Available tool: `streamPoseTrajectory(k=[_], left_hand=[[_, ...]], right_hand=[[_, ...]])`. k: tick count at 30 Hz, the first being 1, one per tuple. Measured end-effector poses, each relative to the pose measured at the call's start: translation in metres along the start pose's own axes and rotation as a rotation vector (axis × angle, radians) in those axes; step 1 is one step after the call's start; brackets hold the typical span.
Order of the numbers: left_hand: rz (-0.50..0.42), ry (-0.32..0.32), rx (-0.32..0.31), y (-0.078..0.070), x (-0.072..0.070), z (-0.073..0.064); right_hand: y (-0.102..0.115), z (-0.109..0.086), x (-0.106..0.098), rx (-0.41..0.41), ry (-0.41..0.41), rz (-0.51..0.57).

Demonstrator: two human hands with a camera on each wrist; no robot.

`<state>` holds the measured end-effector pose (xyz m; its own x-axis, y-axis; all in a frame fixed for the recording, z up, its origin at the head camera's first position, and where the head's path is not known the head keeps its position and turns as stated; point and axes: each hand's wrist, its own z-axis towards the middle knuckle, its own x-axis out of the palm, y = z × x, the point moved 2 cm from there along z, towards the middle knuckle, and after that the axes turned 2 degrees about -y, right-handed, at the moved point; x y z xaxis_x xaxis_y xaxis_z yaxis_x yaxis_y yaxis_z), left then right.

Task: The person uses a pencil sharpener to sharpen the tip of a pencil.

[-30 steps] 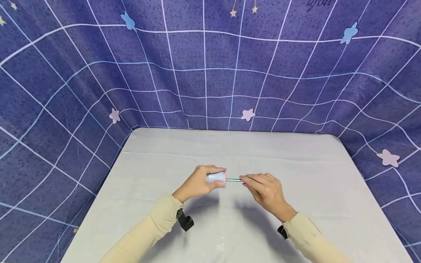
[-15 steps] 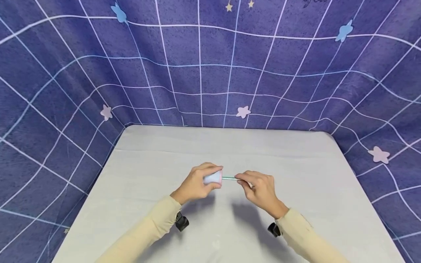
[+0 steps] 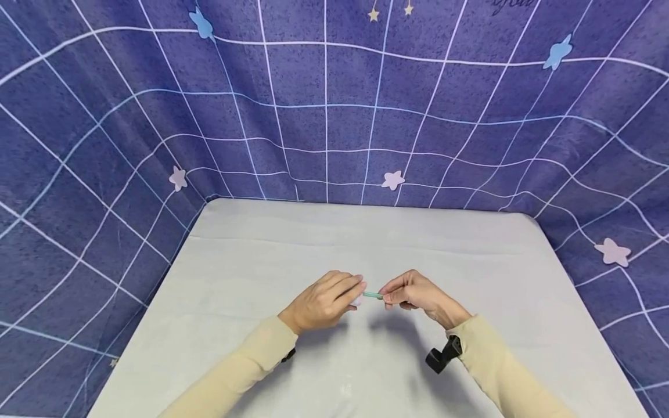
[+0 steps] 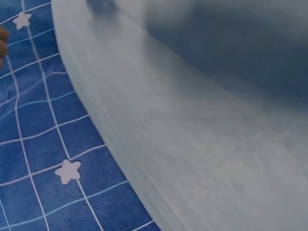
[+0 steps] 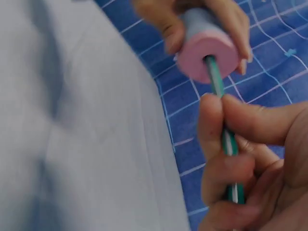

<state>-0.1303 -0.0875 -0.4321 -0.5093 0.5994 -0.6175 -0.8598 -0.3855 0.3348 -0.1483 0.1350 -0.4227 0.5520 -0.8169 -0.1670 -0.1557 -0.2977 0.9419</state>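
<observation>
Both hands now nearer: left hand (image 3: pixel 321 302) grips sharpener (image 5: pixel 207 45), right hand (image 3: pixel 413 293) pinches pencil (image 5: pixel 224 130), mid-frame over grey table (image 3: pixel 366 244), blue backdrop (image 3: pixel 334 104).

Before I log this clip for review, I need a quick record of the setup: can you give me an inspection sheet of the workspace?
Surface: pale grey tabletop, smooth cloth cover.
Job's things: green striped pencil pushed into the pink-faced sharpener.
Clutter: nothing seen.
Hands: left hand grips the sharpener; right hand pinches the pencil.
Cables: nothing seen; black wrist mount on the right sleeve.
Surroundings: blue grid backdrop with stars.
</observation>
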Motion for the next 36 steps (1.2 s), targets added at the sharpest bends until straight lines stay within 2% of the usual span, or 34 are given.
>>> streamPoseTrajectory(k=[3, 5, 8, 11, 13, 16, 20, 25, 29, 33, 36], left_hand=[[-0.060, 0.019, -0.062, 0.002, 0.000, 0.002], [-0.109, 0.029, -0.128, 0.005, -0.001, 0.003], [-0.188, 0.036, -0.267, 0.010, -0.004, 0.004], [-0.288, 0.052, -0.432, 0.016, -0.007, 0.006], [-0.377, 0.067, -0.543, 0.019, -0.009, 0.009], [-0.484, 0.096, -0.676, 0.021, -0.010, 0.012], [-0.571, 0.124, -0.794, 0.022, -0.013, 0.016], [-0.698, 0.182, -0.904, 0.026, -0.017, 0.018], [-0.797, 0.263, -0.938, 0.028, -0.018, 0.019], [-0.841, 0.286, -0.924, 0.026, -0.017, 0.020], [-0.823, 0.275, -0.912, 0.022, -0.016, 0.018]], right_hand=[[0.001, -0.003, 0.000, -0.087, -0.080, -0.115], [0.002, -0.005, 0.001, -0.189, -0.155, -0.223], [0.003, -0.008, 0.006, -0.393, -0.323, -0.457], [0.004, -0.013, 0.010, -0.642, -0.530, -0.721], [0.003, -0.015, 0.012, -0.793, -0.647, -0.833], [0.001, -0.017, 0.012, -0.978, -0.752, -0.900], [0.001, -0.017, 0.013, -1.140, -0.827, -0.956], [0.001, -0.017, 0.016, -1.271, -0.929, -1.085], [-0.003, -0.017, 0.018, -1.323, -0.949, -1.073], [-0.006, -0.019, 0.020, -1.288, -0.924, -0.950], [-0.005, -0.020, 0.022, -1.200, -0.844, -0.855]])
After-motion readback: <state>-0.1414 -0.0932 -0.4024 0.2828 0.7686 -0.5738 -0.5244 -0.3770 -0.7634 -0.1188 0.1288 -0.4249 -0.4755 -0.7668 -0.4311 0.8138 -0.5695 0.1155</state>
